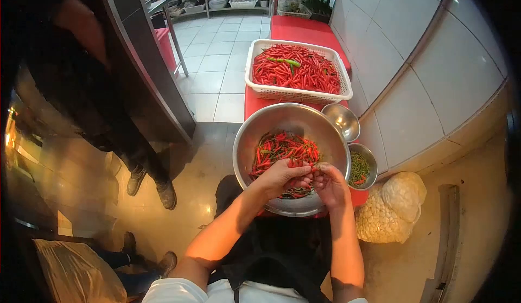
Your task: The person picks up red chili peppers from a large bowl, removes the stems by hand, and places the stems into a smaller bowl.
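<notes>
A large steel bowl (251, 123) stands in front of me with a heap of red chili peppers (274, 154), many with green stems. Over its near side, my left hand (283, 177) is closed around red chilies, which peek out between thumb and fingers. My right hand (332, 186) meets it fingertip to fingertip, pinching at the stem end of a chili. Exactly how many peppers are in the left hand is hidden. To the right sits a small steel bowl of green stems (359, 164) with a few red bits.
Beyond the big bowl, a white plastic basket (296, 96) full of red chilies rests on a red bench (293, 27). Another small steel bowl (342, 121) stands by the tiled wall (456, 69). A filled pale sack (391, 208) lies at right. Other people's legs (130, 145) show at left.
</notes>
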`<action>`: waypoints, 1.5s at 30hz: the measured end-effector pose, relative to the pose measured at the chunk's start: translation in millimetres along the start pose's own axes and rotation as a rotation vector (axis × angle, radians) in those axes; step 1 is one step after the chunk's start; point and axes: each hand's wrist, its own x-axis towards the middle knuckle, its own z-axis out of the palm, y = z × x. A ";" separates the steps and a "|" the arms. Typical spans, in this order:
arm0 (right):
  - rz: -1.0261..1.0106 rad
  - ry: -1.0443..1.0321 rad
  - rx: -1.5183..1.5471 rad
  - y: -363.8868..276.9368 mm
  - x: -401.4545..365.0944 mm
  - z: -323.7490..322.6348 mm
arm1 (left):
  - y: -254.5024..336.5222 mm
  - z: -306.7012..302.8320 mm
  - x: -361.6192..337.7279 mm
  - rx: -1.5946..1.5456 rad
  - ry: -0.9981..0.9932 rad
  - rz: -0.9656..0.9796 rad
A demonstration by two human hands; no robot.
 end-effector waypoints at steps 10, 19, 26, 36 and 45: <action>-0.476 0.117 -0.770 -9.2 -8.9 19.1 | 0.3 7.3 -4.1 0.037 0.106 -0.012; -0.503 0.061 -0.795 -11.5 -9.8 20.2 | 2.7 12.3 -7.6 -0.019 0.121 -0.035; -0.490 0.040 -0.863 -17.7 -13.1 20.9 | 3.6 13.9 -5.8 0.065 0.119 -0.028; -0.036 -0.225 0.064 -10.0 -11.5 4.6 | -2.1 3.3 -5.0 -0.009 -0.130 -0.135; -0.501 0.824 -1.265 -80.7 -15.9 -66.2 | -8.4 -7.7 -2.4 -0.333 0.061 -0.036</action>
